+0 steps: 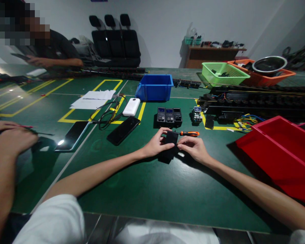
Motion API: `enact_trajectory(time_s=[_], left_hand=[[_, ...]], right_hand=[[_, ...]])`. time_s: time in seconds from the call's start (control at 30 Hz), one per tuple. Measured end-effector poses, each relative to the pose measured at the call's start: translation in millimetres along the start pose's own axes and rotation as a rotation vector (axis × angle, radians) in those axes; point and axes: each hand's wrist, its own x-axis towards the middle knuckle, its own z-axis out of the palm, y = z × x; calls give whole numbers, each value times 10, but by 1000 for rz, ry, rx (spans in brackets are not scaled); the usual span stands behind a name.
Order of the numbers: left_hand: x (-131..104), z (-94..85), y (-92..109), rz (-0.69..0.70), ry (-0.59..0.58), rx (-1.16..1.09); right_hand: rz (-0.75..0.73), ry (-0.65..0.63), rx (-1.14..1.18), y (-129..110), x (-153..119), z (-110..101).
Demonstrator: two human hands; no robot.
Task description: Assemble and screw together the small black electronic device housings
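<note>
My left hand grips a small black rectangular case between thumb and fingers, just above the green tabletop. At the case's right edge, my right hand has thumb and forefinger pinched together; whatever lies between those fingertips is too small to make out. A screwdriver with an orange and black handle lies right behind my right hand. Beyond both hands, three black modules with small screens stand side by side. To their right sits a small circuit-board assembly.
A blue bin, white power bank, black phone and papers lie ahead and left. At right are a red bin, wires and baskets. A co-worker's hands are at left; another person sits across.
</note>
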Motion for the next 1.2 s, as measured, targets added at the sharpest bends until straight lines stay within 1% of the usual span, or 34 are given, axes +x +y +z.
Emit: enact_trajectory(time_s=[0.23, 0.67, 1.07, 1.2], left_hand=[[-3, 1, 2, 11, -7, 6], [-1, -14, -17, 2, -18, 14], [-7, -11, 5, -17, -34, 8], [-7, -7, 10, -17, -34, 10]], right_hand=[[47, -9, 20, 3, 5, -6], [77, -48, 93, -16, 10, -8], [78, -5, 86, 7, 7, 2], [68, 46, 89, 38, 5, 18]])
